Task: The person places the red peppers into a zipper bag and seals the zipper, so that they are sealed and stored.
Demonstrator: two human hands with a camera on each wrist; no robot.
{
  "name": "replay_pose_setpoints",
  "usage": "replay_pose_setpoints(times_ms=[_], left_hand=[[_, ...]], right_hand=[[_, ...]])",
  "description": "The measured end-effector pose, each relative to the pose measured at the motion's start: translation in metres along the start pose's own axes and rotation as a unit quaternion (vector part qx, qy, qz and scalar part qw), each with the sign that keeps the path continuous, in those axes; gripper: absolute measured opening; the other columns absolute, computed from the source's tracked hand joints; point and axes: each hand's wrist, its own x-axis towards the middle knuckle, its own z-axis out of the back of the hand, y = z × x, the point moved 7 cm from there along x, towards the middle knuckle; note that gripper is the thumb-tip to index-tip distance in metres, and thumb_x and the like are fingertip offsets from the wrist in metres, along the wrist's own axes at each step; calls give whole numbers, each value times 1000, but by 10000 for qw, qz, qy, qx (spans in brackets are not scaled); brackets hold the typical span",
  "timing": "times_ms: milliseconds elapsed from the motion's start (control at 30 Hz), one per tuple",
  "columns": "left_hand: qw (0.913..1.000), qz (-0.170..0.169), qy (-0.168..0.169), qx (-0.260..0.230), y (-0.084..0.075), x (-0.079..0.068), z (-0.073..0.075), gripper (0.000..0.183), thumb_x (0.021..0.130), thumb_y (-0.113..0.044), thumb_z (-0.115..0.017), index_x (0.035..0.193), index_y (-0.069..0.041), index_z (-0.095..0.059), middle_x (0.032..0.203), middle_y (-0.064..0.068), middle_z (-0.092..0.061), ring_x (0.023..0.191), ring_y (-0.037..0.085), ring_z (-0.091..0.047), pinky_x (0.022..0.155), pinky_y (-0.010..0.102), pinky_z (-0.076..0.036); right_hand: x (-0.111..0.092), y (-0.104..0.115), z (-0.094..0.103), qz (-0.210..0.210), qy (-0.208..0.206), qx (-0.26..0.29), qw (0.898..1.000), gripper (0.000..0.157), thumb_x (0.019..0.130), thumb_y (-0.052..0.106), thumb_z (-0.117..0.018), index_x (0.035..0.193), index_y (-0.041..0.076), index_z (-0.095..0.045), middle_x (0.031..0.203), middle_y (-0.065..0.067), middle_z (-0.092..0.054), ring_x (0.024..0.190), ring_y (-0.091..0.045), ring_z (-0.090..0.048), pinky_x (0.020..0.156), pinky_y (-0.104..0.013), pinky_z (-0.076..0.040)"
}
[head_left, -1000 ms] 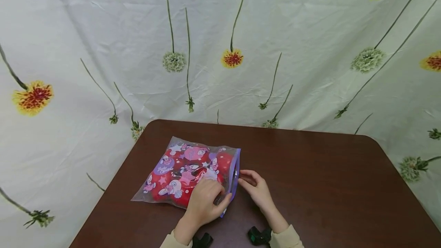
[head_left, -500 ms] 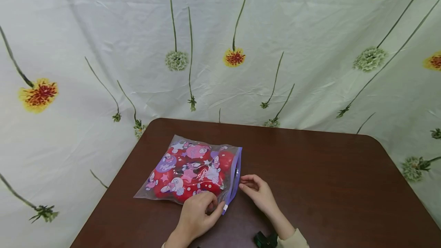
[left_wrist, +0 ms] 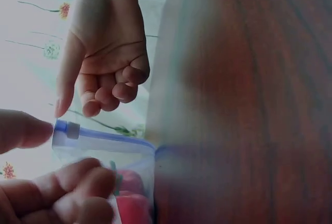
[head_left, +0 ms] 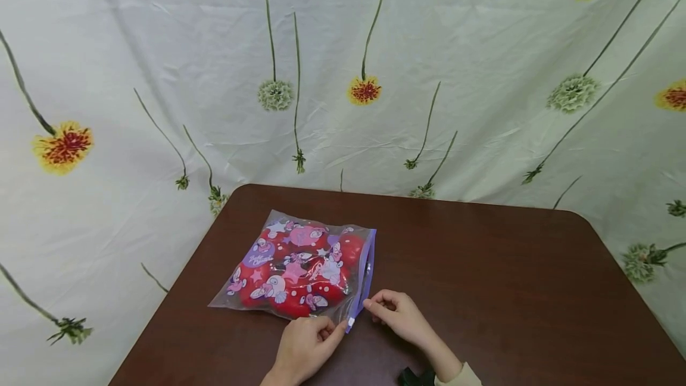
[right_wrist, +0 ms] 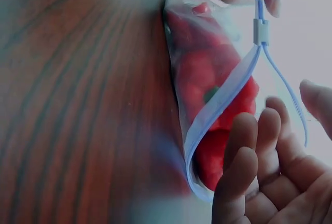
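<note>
A clear zip bag point(head_left: 295, 267) printed with pink and purple cartoon figures lies on the left part of the table, full of rounded red things point(right_wrist: 197, 73) with a bit of green. Its purple-edged mouth faces right. Beyond the white slider point(right_wrist: 261, 32), near the close corner, the two zip strips stand apart. My left hand point(head_left: 305, 341) holds that corner, thumb point(left_wrist: 26, 130) at the zip's end and curled fingers beside the film. Close to the mouth's right side hangs my right hand point(head_left: 402, 317), fingers loosely bent, with nothing in it.
The dark brown table point(head_left: 482, 267) stretches to the right of the bag. A flower-printed pale cloth point(head_left: 332, 46) hangs behind it. A black wrist device point(head_left: 415, 377) shows at the right wrist.
My left hand has drawn back from over the bag to its near corner, uncovering the slider. The right hand has slid toward me along the mouth. The bag has barely moved.
</note>
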Motion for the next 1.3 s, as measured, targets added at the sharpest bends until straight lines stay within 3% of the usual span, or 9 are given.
replay_pose_setpoints(times_ms=[133,233,367,467,633,800,933,1300], left_hand=[[9996,254,151,-44,3,-3,-5,32,86,-45,-61,63,-23,-67,47,-24,-40,45,-5,-38,43,18,-31],[9961,675,287,-497,6,-5,-10,33,86,-45,-61,68,-19,-70,50,-21,-48,45,-4,-43,43,19,-35],[9787,1357,473,-1466,12,-8,-19,34,85,-44,-62,75,-13,-71,57,-13,-60,42,3,-51,42,22,-40],[9642,1632,424,-2048,13,-10,-25,31,86,-39,-64,79,-9,-72,63,-8,-65,41,6,-54,41,23,-41],[9458,1727,134,-2745,12,-12,-30,22,85,-26,-67,85,-5,-71,67,-2,-68,41,5,-54,40,20,-39],[9319,1790,-37,-3156,12,-13,-32,18,85,-20,-68,86,-3,-71,69,2,-69,43,5,-54,41,20,-41],[9298,1710,-160,-3257,10,-13,-33,16,85,-16,-68,84,0,-70,68,3,-68,43,5,-54,42,21,-44],[9314,1433,-527,-3305,8,-12,-32,9,84,-9,-68,80,-1,-69,66,6,-68,45,3,-55,45,22,-48]], right_hand=[[4,-17,-9,162,205,-133,9996,22,89,17,-62,79,-2,-67,62,-10,-61,52,-1,-47,48,-18,-36],[6,-28,-16,162,351,-53,9992,21,88,21,-64,79,3,-70,62,-5,-62,52,0,-47,47,-17,-34],[7,-31,-21,218,494,140,9984,22,86,27,-66,80,7,-72,63,-3,-64,53,-2,-50,47,-18,-36],[7,-30,-23,215,481,124,9985,21,86,28,-67,80,8,-73,64,-5,-65,53,-2,-50,47,-17,-36],[7,-26,-23,120,348,31,9993,18,86,21,-66,81,5,-72,66,-12,-64,53,1,-48,47,-16,-34],[3,-5,-22,123,405,173,9990,17,87,14,-65,81,-2,-69,67,-19,-63,54,-2,-50,48,-15,-34],[0,6,-19,161,447,220,9986,17,87,13,-64,81,-3,-68,66,-16,-63,55,-3,-52,49,-15,-35],[0,7,-21,388,523,169,9977,16,85,13,-66,81,-2,-68,65,-7,-63,54,2,-49,48,-15,-35]])
